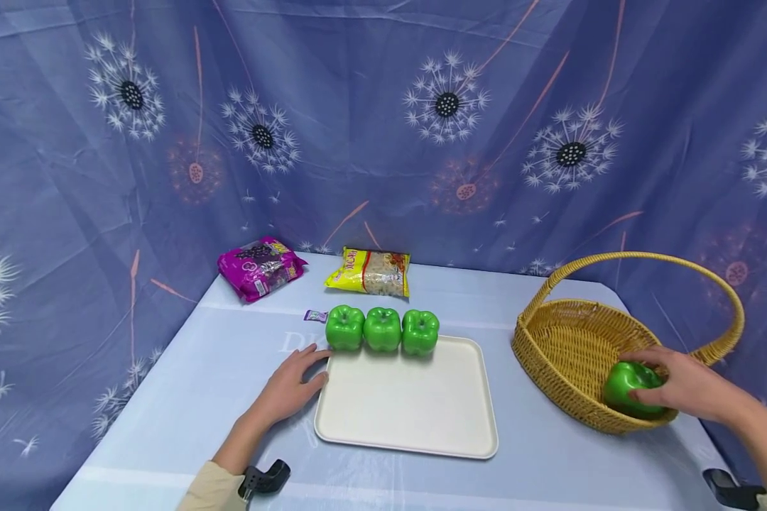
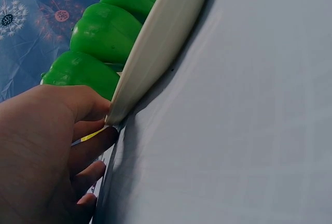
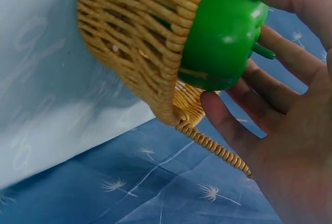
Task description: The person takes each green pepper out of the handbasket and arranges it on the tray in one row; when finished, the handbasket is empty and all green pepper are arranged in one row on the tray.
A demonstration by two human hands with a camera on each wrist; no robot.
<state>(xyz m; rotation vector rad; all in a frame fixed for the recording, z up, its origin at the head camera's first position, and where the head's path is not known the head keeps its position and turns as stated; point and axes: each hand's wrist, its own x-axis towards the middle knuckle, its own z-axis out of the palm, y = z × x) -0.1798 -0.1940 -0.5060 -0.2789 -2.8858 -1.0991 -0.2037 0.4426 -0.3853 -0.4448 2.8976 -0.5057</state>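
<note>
My right hand (image 1: 690,383) grips a green bell pepper (image 1: 633,389) at the near right end of a woven basket (image 1: 559,383). In the right wrist view the fingers and thumb spread around the pepper (image 3: 223,37), whose stem faces the palm. My left hand (image 1: 290,383) rests by the left edge of a cream tray (image 1: 409,404), with fingertips and thumb at its rim. Three more green bell peppers (image 1: 382,329) stand in a row along the tray's far edge. Seen from the left wrist, the fingers lie against the tray's rim (image 2: 150,42).
A purple snack bag (image 1: 262,270) and a yellow food packet (image 1: 371,272) lie at the table's back. A small purple wrapped piece (image 1: 316,316) lies left of the pepper row. The basket's tall handle (image 1: 639,257) arches over it. A blue dandelion-print curtain (image 1: 358,128) hangs behind.
</note>
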